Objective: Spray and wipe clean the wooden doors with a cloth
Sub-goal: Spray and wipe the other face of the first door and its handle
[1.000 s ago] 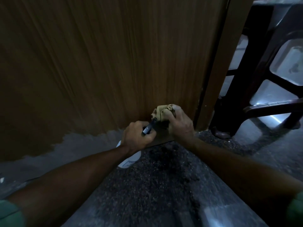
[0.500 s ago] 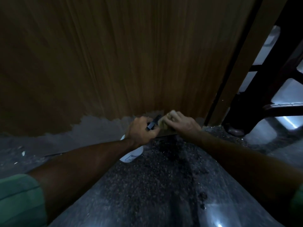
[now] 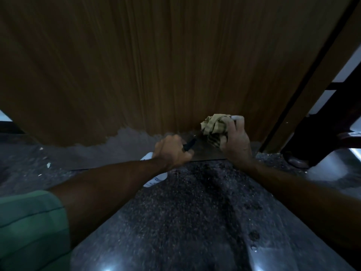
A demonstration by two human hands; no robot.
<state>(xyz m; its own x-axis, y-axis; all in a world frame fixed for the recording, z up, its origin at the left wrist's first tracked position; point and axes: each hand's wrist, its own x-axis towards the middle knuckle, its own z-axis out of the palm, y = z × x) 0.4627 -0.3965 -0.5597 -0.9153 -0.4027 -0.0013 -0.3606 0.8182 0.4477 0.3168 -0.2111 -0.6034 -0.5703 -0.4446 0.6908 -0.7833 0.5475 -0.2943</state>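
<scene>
**Low wiping at the foot of the door: points of likely failure**

While the right hand (image 3: pixel 235 142) is pressing a crumpled tan and dark-patterned cloth (image 3: pixel 214 127) against the bottom right of the brown wood-grain door (image 3: pixel 156 65), the left hand (image 3: pixel 172 151) is gripping a white plastic spray bottle (image 3: pixel 154 178) with a black nozzle (image 3: pixel 189 144) at lower centre of the frame. The right fingers are curling round the cloth, bunching it into a wad; the left fingers are closing round the bottle's neck, and whether one is resting on the trigger cannot be told.

The nozzle is pointing up and right, toward the cloth and the door's lowest strip. The bottle body is hanging below the left wrist, near the dark speckled stone floor (image 3: pixel 195 212).

Risks, as judged from this arrangement:

- With the nozzle this near the door, a squeeze would probably be wetting one small patch heavily, and the liquid would be running down onto the floor.
- The bunched cloth is presenting little flat surface, so the wipe may be smearing and missing the door's bottom edge.
- The pale ragged patch (image 3: pixel 127 138) at lower left of the door looks like a worn or flaked surface; rubbing there could be snagging the cloth.
- In this dim light, streaks may be going unnoticed.
</scene>
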